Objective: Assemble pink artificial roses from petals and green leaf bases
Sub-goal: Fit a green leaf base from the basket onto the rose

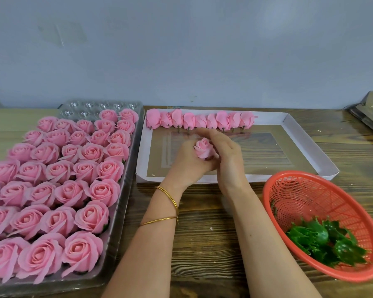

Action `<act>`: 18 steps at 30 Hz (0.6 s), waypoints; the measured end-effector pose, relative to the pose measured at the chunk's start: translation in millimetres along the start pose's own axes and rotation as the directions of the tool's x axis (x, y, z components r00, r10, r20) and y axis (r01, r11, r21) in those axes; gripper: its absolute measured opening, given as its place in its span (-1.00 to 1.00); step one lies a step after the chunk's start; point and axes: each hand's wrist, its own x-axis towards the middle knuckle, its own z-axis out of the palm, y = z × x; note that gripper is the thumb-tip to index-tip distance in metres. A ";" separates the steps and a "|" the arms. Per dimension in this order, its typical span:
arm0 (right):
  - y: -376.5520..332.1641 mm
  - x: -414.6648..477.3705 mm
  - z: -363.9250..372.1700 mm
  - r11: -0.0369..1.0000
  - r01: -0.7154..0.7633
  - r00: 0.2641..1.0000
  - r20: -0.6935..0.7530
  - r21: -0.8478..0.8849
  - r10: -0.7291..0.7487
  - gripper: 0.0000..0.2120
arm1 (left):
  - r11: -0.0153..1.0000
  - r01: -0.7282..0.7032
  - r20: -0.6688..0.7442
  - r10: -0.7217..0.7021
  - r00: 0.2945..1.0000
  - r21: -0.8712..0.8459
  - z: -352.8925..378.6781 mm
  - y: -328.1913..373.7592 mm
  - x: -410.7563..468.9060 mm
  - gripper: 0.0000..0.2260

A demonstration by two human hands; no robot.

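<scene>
A pink rose bud (203,148) sits upright between both hands over the white cardboard tray (297,134). My left hand (186,160) grips the bud from below and the left. My right hand (226,155) cups its right side with fingers fairly straight, touching the petals. A row of several closed pink buds (199,120) with short stems lies along the tray's far edge. Green leaf bases (323,244) lie in the red basket (306,194) at the right. Whether a green base is under the held bud is hidden.
A clear plastic tray (125,190) at the left is packed with several rows of finished pink roses (58,190); a few far cups hold nothing. A wooden table (205,233) carries everything. Stacked flat sheets (370,112) lie at the far right, a grey wall behind.
</scene>
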 end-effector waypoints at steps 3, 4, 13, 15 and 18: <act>0.0 -1.2 2.9 0.992 0.065 0.998 0.017 -0.104 -0.063 -0.79 | 0.994 0.031 -0.002 -0.031 1.000 0.102 -0.4 1.4 1.3 -0.76; 0.5 -1.4 3.6 0.989 0.068 0.998 0.024 -0.131 -0.065 -0.82 | 0.991 0.027 -0.014 -0.026 1.000 0.131 -0.4 1.7 1.9 -0.74; -0.2 -6.3 0.6 0.990 0.022 0.996 0.090 -0.138 -0.010 -0.71 | 0.996 0.035 -0.044 -0.031 0.999 0.085 0.1 3.9 0.3 -0.69; -0.6 -6.3 0.5 0.991 0.006 0.995 0.099 -0.134 0.008 -0.70 | 0.996 0.034 -0.040 -0.031 0.999 0.077 -0.2 3.4 -0.5 -0.69; 0.0 -6.2 0.1 0.992 -0.016 0.992 0.126 -0.125 0.031 -0.71 | 0.996 0.024 -0.035 -0.021 0.999 0.080 -0.2 2.9 -0.7 -0.70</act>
